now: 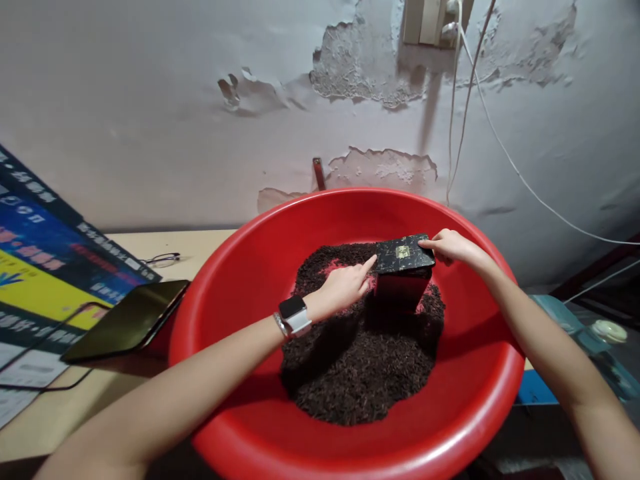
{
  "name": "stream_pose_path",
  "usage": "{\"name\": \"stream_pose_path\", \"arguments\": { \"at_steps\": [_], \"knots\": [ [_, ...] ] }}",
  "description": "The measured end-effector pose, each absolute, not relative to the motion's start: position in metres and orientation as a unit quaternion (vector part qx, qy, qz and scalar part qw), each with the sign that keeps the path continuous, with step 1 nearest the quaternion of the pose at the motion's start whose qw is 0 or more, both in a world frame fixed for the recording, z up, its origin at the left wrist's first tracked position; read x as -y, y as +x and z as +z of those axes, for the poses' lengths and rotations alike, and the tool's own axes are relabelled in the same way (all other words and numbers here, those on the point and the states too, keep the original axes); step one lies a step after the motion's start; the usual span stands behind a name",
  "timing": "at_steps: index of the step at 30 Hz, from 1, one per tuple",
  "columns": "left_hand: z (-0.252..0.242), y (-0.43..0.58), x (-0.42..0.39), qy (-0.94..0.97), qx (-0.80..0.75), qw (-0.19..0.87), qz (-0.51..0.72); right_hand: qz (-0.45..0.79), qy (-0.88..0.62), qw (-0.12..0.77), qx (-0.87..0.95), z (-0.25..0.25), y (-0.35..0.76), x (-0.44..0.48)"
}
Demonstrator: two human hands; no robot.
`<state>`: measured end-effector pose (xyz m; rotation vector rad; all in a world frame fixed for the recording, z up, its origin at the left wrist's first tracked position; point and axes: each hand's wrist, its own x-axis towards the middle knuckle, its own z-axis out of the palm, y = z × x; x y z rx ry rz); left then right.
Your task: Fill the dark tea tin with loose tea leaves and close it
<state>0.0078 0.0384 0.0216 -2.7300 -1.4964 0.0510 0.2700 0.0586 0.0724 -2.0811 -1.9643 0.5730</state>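
A big red plastic basin [235,333] stands in front of me with a heap of dark loose tea-like leaves [360,353] in it. A black box with a gold emblem on its lid [404,257] sits upright in the heap's far part. My left hand [345,285], with a white watch on the wrist, rests on the leaves and its forefinger touches the lid's left edge. My right hand [453,247] pinches the lid's right edge.
A dark tablet [127,320] leans on the basin's left rim over a beige table [165,243]. Spectacles [163,259] and a colourful poster [45,267] lie at the left. The peeling wall [200,100] carries white cables [500,147]. Blue items [575,327] sit at the right.
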Motion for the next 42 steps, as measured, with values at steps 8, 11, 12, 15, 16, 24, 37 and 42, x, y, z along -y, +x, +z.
{"name": "stream_pose_path", "arguments": {
  "at_steps": [8,11,12,15,16,24,37,42],
  "knots": [
    [0.014,0.014,-0.032,-0.879,0.473,0.025,0.045,0.029,-0.549,0.136,0.824,0.047,0.256,-0.06],
    [0.012,0.013,-0.033,-0.883,0.467,0.035,0.03,0.068,-0.517,0.029,0.853,0.034,0.246,-0.061],
    [0.011,0.013,-0.033,-0.885,0.463,0.039,0.022,0.069,-0.52,0.003,0.852,0.031,0.245,-0.062],
    [0.007,0.013,-0.034,-0.889,0.455,0.053,0.008,0.055,-0.535,-0.01,0.843,0.025,0.249,-0.068],
    [0.005,0.013,-0.035,-0.89,0.452,0.055,0.008,0.053,-0.539,-0.005,0.841,0.024,0.251,-0.07],
    [0.0,0.008,-0.037,-0.897,0.437,0.031,0.06,0.069,-0.518,-0.001,0.853,0.022,0.26,-0.076],
    [0.005,0.009,-0.035,-0.897,0.438,0.023,0.058,0.077,-0.5,-0.004,0.863,0.041,0.249,-0.069],
    [0.007,0.009,-0.034,-0.9,0.433,0.03,0.048,0.093,-0.506,-0.029,0.857,0.062,0.246,-0.074]
  ]
}}
